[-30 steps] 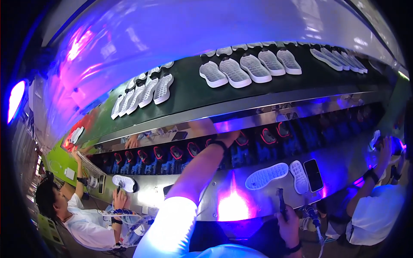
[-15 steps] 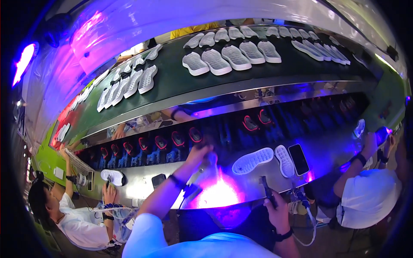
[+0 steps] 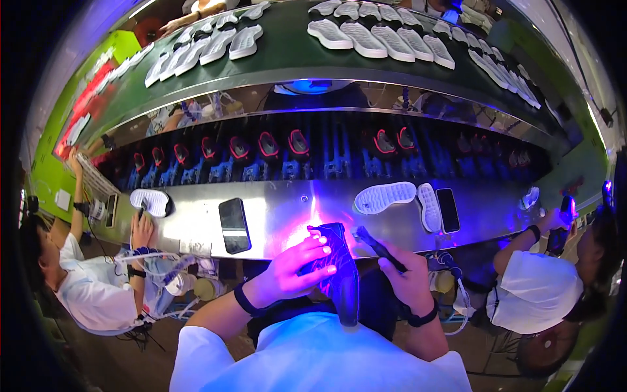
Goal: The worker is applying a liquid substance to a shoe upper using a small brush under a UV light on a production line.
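Note:
A dark shoe upper (image 3: 343, 277) hangs in front of my body at the bench edge, tilted and lit blue. My left hand (image 3: 290, 268) is closed on its left side, fingers spread across the surface. My right hand (image 3: 410, 279) grips a dark-handled brush (image 3: 379, 248). The brush's pale tip is close to the upper's right side; I cannot tell whether they touch. Beyond the brush, a white shoe sole (image 3: 385, 197) and a second white sole (image 3: 429, 208) lie on the metal bench.
A black phone (image 3: 234, 226) lies left of centre on the bench (image 3: 277, 202), another phone (image 3: 448, 210) at right. Behind, a dark trough holds several red-rimmed shoe uppers (image 3: 298, 142). White soles (image 3: 371, 40) line the green belt (image 3: 281, 55). Co-workers sit on both sides.
My left hand has come back from beside the trough toward my body with the shoe upper. My right hand has brought the brush up and left, near it. The view has tilted downward.

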Demonstrator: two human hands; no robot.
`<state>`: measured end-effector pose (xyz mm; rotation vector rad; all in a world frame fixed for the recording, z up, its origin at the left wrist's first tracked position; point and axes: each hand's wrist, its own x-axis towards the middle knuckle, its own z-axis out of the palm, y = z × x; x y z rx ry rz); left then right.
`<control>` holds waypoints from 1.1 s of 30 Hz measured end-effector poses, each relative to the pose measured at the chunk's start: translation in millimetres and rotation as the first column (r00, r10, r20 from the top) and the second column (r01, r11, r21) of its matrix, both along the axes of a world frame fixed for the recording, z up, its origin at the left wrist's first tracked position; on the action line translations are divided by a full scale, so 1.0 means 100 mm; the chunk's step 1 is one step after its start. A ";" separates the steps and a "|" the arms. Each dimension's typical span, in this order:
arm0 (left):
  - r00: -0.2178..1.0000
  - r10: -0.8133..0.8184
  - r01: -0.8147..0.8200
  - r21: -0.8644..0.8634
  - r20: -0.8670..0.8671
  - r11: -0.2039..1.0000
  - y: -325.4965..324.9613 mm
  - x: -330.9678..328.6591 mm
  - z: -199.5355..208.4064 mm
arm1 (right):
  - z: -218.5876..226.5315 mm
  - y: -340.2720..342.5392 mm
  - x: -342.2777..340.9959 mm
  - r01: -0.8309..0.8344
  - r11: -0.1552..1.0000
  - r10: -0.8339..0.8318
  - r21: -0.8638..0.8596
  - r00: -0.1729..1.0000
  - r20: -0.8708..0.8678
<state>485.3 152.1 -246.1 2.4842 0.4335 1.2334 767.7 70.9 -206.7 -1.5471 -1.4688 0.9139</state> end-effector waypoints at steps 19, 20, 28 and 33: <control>0.983 0.023 0.011 0.181 -0.182 0.983 0.01 -0.12 0.03 | -0.13 -0.50 0.11 -0.191 0.947 0.124 -0.257 0.959 -0.257; 0.983 0.013 0.019 0.173 -0.186 0.985 0.01 -0.10 0.03 | -0.14 -0.54 0.15 -0.184 0.947 0.113 -0.264 0.959 -0.261; 0.977 -0.033 0.049 0.068 -0.211 0.997 0.00 0.20 -0.02 | -0.17 -0.39 0.32 -0.108 0.950 0.033 -0.292 0.967 -0.251; 0.979 0.047 -0.055 -0.034 -0.198 0.998 -0.03 0.30 -0.11 | -0.34 -0.55 0.43 -0.139 0.943 0.010 -0.302 0.920 -0.392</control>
